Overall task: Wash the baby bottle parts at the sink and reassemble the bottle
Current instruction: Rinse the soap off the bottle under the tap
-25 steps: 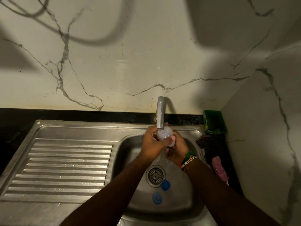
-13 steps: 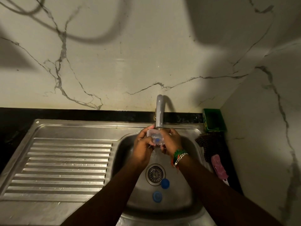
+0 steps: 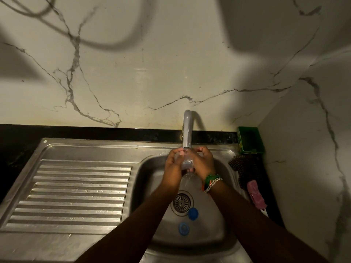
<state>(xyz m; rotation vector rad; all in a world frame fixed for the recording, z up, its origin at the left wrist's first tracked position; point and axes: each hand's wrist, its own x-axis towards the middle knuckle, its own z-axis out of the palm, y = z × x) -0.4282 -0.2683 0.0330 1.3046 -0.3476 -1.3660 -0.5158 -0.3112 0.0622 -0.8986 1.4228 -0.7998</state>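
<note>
We are gripping the clear plastic bottle body (image 3: 187, 162) between left hand (image 3: 173, 166) and right hand (image 3: 204, 163), its long axis roughly upright under the curved steel tap (image 3: 187, 132), equally near both.

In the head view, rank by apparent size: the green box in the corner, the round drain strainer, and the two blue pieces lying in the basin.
1. Green plastic box
2. Round metal drain strainer
3. Two blue round pieces: they look alike, so no ranking between them.
</note>
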